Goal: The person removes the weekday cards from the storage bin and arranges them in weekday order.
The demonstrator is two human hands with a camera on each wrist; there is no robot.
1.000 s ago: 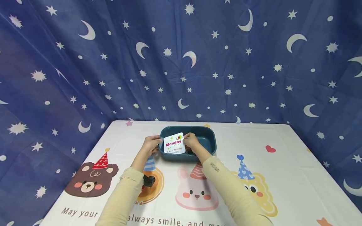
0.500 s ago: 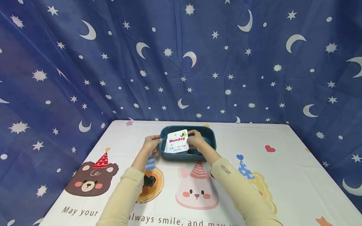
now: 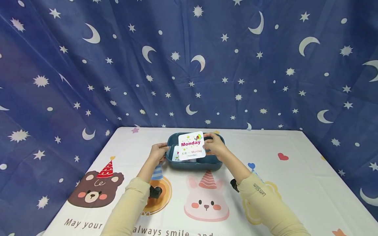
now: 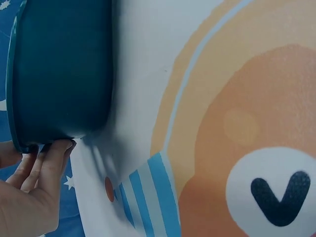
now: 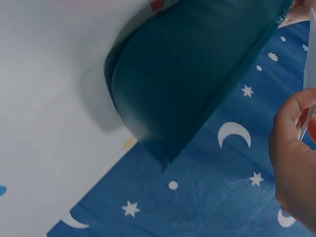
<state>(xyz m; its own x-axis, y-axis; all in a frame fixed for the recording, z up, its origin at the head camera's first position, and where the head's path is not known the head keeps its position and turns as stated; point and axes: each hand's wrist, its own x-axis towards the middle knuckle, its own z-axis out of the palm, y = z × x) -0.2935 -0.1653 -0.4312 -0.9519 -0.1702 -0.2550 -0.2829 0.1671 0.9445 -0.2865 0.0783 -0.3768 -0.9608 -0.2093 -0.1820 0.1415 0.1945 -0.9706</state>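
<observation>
A dark teal plastic basin [image 3: 193,166] sits near the far edge of the table. My left hand [image 3: 157,152] grips its left end, with the thumb at the rim and the fingers against the outside wall, as the left wrist view [image 4: 37,185] also shows. My right hand [image 3: 217,145] pinches a white card [image 3: 192,146] printed "Monday" by its right edge and holds it over the basin, face toward the head camera. Beneath it, another white card [image 3: 175,155] with red lettering lies in the basin's left part, mostly covered. In the right wrist view the pinched card [image 5: 310,69] appears edge-on.
The table bears a white cloth [image 3: 310,183] printed with cartoon animals and lettering. Behind it hangs a blue curtain [image 3: 251,82] with moons and stars. A black wrist device [image 3: 155,191] shows at the left sleeve, and another [image 3: 234,185] at the right.
My right hand has moved right and up with the Monday card, lifting it out of the basin and uncovering part of the card below. The left hand and basin stay put.
</observation>
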